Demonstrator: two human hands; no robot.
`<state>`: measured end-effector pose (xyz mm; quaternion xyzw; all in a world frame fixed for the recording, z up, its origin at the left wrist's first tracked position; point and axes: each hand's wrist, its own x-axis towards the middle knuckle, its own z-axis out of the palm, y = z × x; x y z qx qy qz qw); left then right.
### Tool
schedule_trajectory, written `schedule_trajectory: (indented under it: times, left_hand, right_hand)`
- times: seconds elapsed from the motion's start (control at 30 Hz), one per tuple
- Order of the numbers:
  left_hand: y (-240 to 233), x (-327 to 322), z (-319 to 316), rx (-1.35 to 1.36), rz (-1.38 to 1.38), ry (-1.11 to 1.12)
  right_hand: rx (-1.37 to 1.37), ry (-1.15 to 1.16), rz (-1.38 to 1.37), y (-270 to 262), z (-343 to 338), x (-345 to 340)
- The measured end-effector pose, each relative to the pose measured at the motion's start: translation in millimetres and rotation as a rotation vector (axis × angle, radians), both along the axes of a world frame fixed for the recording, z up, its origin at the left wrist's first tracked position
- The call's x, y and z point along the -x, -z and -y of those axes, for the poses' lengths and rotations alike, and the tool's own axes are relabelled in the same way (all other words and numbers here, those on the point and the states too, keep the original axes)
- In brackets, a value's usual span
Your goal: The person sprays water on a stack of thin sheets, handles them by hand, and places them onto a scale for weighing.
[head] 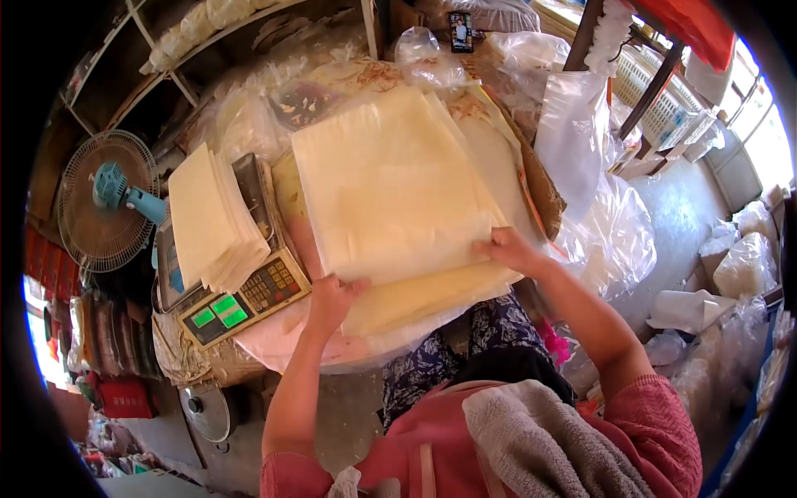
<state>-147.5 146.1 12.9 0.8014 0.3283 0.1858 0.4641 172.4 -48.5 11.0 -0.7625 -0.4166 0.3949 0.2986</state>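
Observation:
A broad stack of thin pale-yellow sheets (398, 168) lies before me on the worktable. My left hand (335, 302) pinches the near left corner of the top translucent sheet, thumb pointing inward. At the near right corner, my right hand (512, 250) grips the same sheet with curled fingers. Between my hands and my body a darker yellow strip (429, 292) of the lower sheets shows. To the left, a folded stack of similar sheets (208, 218) rests on a digital scale (274, 283) with lit green displays. What the sheets are made of I cannot tell.
A fan (109, 193) stands left of the scale. Clear plastic bags (429, 59) and a phone (461, 32) are at the table's far side. Large plastic bags (613, 230) hang at the right. A lidded pan (205, 411) sits below the table's left side.

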Motion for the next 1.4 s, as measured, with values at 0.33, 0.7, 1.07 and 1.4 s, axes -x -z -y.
schedule_trajectory:
  times: [0.33, 0.7, 1.07, 1.4]
  left_hand:
    - [1, -44, -4, -0.543, -0.112, -0.186]
    - [9, -56, -10, -0.808, -0.424, 0.346]
    - [-43, -40, -45, -0.035, -0.061, 0.136]
    - [21, -97, -47, -0.654, -0.141, -0.045]
  right_hand:
    - [-0.127, 0.237, 0.251, -19, -21, 21]
    - [-0.345, 0.136, 0.595, -31, -28, 32]
    - [-0.133, -0.297, 0.311, -44, -19, -28]
    - [-0.015, 0.221, 0.521, -6, -63, -11]
